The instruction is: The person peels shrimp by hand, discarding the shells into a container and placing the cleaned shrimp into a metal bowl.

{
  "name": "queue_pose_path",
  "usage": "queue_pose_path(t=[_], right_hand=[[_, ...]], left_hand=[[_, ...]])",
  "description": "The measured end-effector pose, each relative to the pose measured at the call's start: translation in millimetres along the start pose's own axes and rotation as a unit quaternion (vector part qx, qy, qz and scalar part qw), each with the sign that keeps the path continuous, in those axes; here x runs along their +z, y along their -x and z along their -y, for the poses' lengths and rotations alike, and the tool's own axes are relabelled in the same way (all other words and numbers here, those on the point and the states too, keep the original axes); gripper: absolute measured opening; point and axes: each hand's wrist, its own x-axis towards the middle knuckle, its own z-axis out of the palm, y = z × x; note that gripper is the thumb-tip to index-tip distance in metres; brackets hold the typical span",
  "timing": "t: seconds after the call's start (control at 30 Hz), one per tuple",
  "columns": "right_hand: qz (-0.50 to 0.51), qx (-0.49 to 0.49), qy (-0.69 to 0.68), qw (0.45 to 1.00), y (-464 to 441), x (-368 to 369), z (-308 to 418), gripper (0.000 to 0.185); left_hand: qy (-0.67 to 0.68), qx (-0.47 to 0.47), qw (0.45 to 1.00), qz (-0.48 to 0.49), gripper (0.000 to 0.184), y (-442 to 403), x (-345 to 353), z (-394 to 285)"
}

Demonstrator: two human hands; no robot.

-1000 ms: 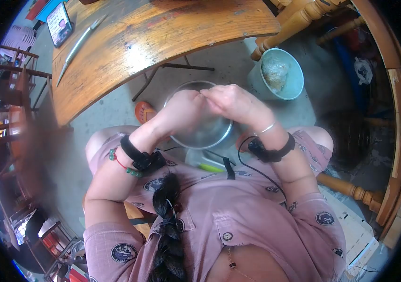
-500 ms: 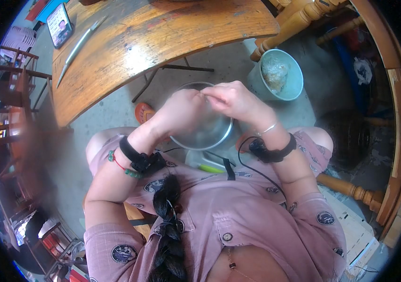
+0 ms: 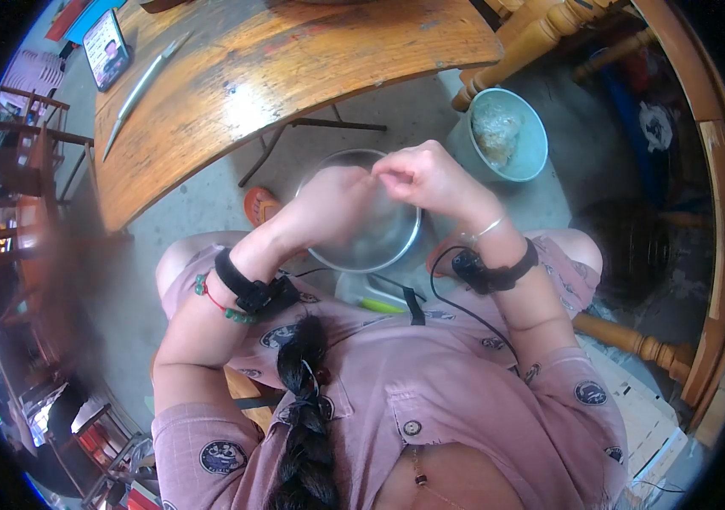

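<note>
Over a round metal bowl (image 3: 371, 242), my left hand (image 3: 335, 202) and my right hand (image 3: 423, 177) meet at the fingertips. Both are closed in a pinch. Whatever lies between the fingers is too small to make out. Motion blurs the left hand a little. The bowl is between my knees, its far side partly behind the hands, and its contents look pale and indistinct. Just below the bowl, near my lap, is a clear container (image 3: 362, 287) with something bright green (image 3: 382, 306) in it.
A wooden table (image 3: 294, 64) stands ahead, carrying a phone (image 3: 107, 51) and a long slim knife-like tool (image 3: 146, 85). To the right is a pale blue bucket (image 3: 533, 146) with a plastic bag (image 3: 496, 132) inside. A cable (image 3: 468, 312) runs from my right wrist.
My right hand has shifted slightly to the right, its fingers curled a bit more. The left hand has turned a little, and the fingertips still meet over the bowl.
</note>
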Motion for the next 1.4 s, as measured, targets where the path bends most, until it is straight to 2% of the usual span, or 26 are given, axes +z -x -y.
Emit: queue_pose_path(t=[0.07,0.13,0.17,0.23,0.27,0.33,0.37,0.4,0.47,0.53,0.63,0.67,0.73,0.77,0.83,0.9,0.97,1.0,1.03,1.07,1.13,1.23,1.4], right_hand=[[0.014,0.026,-0.004,1.0,1.2,-2.3,-1.4,0.016],[0.024,0.165,-0.192,0.967,3.0,-5.7,-1.6,0.012],[0.023,0.164,-0.192,0.967,2.2,-9.4,-1.2,0.012],[0.03,0.187,-0.396,0.899,-0.1,-18.2,-0.7,0.013],[0.031,0.187,-0.395,0.899,0.6,-19.4,-2.7,0.013],[0.015,0.152,-0.495,0.855,2.6,-18.9,-8.0,0.016],[0.02,0.154,-0.549,0.821,3.9,-16.9,-9.4,0.017],[0.02,0.152,-0.548,0.822,4.2,-15.3,-8.8,0.017],[0.019,0.151,-0.644,0.75,3.4,-9.5,-5.7,0.019],[-0.015,0.145,-0.647,0.749,1.3,2.1,-2.2,0.02],[-0.108,0.146,-0.568,0.803,-2.6,12.1,5.2,0.024],[-0.108,0.144,-0.568,0.803,-3.1,14.3,6.5,0.024],[-0.125,0.124,-0.47,0.865,-3.3,16.8,8.9,0.028],[-0.122,0.11,-0.447,0.879,-3.9,16.4,10.5,0.03],[-0.142,0.079,-0.451,0.877,-4.8,22.3,10.8,0.03],[-0.182,0.041,-0.441,0.878,-9.3,26.2,18.0,0.031],[-0.186,0.058,-0.42,0.886,-7.5,28.0,13.4,0.029],[-0.191,0.074,-0.4,0.893,-7.1,28.0,12.3,0.028],[-0.191,0.074,-0.4,0.894,-6.7,27.7,12.2,0.028],[-0.194,0.079,-0.405,0.89,-6.7,27.2,13.1,0.027],[-0.197,0.085,-0.41,0.887,-6.7,27.5,13.5,0.025],[-0.203,0.085,-0.386,0.896,-5.8,27.7,12.0,0.022],[-0.201,0.069,-0.367,0.906,-4.3,24.8,8.5,0.017]], left_hand=[[-0.016,0.017,1.0,0.012,0.031,1.3,-0.3,-3.5],[-0.028,0.035,0.999,-0.011,0.031,2.2,-0.7,-8.1],[-0.028,0.035,0.999,-0.011,0.031,3.1,-1.2,-10.9],[0.01,0.061,0.998,-0.007,0.031,5.2,-1.1,-15.0],[0.01,0.062,0.998,-0.008,0.031,5.1,-0.4,-13.6],[0.045,0.122,0.992,0.002,0.03,4.8,1.6,-10.6],[0.044,0.123,0.991,0.002,0.03,5.4,2.1,-10.5],[0.08,0.136,0.987,0.005,0.03,6.5,2.9,-11.0],[0.114,0.15,0.982,0.007,0.029,7.2,4.8,-11.1],[0.211,0.136,0.967,-0.028,0.028,5.2,7.7,-7.6],[0.222,0.167,0.957,-0.082,0.025,-2.4,9.8,0.6],[0.221,0.169,0.957,-0.083,0.025,-3.9,8.2,3.1],[0.127,0.232,0.96,-0.096,0.024,-3.9,4.4,2.6],[0.126,0.234,0.959,-0.097,0.024,-3.9,4.6,2.1],[0.355,0.156,0.919,-0.07,0.023,0.5,7.9,-8.1],[0.355,0.149,0.919,-0.083,0.023,0.0,11.1,-8.9],[0.355,0.143,0.919,-0.096,0.023,-3.0,11.4,-3.5],[0.224,0.217,0.943,-0.113,0.023,-5.9,10.5,0.2],[0.088,0.284,0.946,-0.127,0.024,-8.1,10.1,3.8],[0.088,0.284,0.946,-0.128,0.024,-8.9,11.4,7.9],[0.334,0.163,0.926,-0.063,0.025,-1.6,13.7,-4.5],[0.377,0.113,0.919,-0.026,0.025,4.0,11.4,-13.2],[0.363,0.079,0.928,0.0,0.025,6.7,6.9,-17.8]])
